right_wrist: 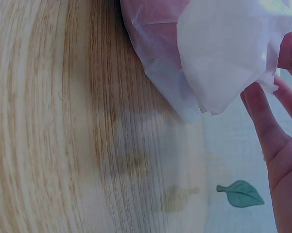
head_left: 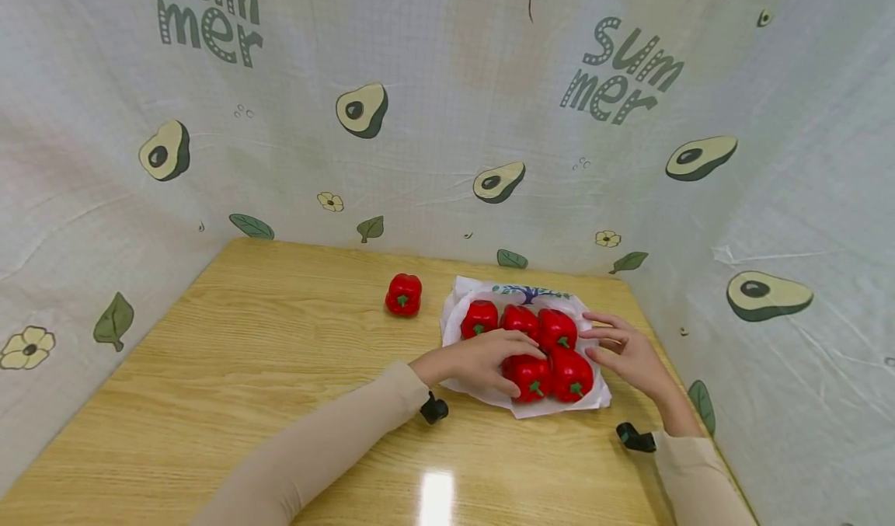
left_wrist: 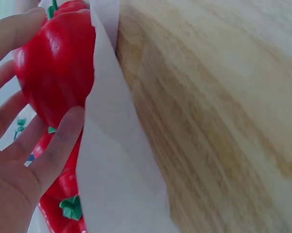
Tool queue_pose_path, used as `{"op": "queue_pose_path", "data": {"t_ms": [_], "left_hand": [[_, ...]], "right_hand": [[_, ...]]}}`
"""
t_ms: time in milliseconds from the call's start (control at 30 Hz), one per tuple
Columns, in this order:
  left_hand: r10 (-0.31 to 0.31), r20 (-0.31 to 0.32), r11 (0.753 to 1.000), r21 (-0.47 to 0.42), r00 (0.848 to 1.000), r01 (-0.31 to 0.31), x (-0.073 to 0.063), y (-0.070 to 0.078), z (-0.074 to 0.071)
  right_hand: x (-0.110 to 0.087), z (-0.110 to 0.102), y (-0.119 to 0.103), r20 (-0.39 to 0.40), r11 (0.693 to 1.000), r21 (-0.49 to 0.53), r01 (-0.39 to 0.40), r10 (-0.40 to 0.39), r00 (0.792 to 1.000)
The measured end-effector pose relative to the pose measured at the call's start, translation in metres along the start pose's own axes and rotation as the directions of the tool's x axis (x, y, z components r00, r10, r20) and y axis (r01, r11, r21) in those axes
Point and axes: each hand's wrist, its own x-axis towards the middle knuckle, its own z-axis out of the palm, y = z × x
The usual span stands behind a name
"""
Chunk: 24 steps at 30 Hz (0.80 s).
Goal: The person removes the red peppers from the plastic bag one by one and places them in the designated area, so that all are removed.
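Note:
Several red bell peppers with green stems sit close together on a crumpled sheet of white paper, whose back edge carries a printed tree. My left hand reaches in from the left and holds the front-left bell pepper. In the left wrist view the thumb and spread fingers curve round that red pepper. My right hand is at the paper's right side, fingers spread, near the front-right bell pepper. From the right wrist, its fingertips show right at the raised paper edge.
One more red bell pepper stands alone on the wooden table, left of the paper. A white cloth printed with avocados and leaves hangs behind the table and along both sides.

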Motion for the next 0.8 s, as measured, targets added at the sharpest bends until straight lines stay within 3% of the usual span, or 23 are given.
{"op": "queue_pose_path", "data": {"t_ms": [800], "left_hand": [[0.006, -0.057, 1.000, 0.006, 0.998, -0.006, 0.0041, -0.0019, 0.0096]], "right_hand": [[-0.0001, -0.0004, 0.0007, 0.001, 1.000, 0.024, -0.002, 0.002, 1.000]]}}
